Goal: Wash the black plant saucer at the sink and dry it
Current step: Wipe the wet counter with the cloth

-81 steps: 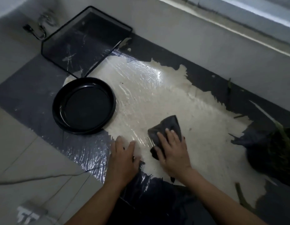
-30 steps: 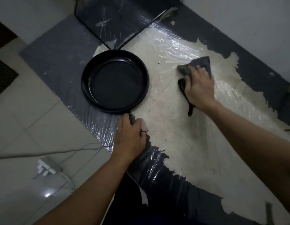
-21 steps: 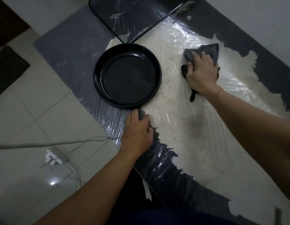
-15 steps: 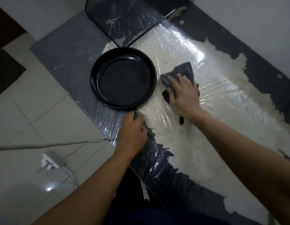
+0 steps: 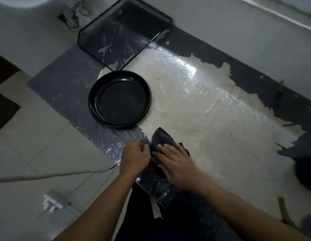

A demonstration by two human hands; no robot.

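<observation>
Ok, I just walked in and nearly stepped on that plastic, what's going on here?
A person is working over a plastic sheet spread on the floor. Their right hand presses a dark cloth flat on it, apparently wiping, while the left hand grips the sheet's near edge beside the cloth. The black saucer sits on the sheet farther out, with neither hand on it.

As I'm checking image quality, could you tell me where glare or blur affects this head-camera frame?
Head view: dim overall; bright glare on the plastic sheet right of the black saucer; the right hand pressing the dark cloth is slightly motion-blurred.
</observation>
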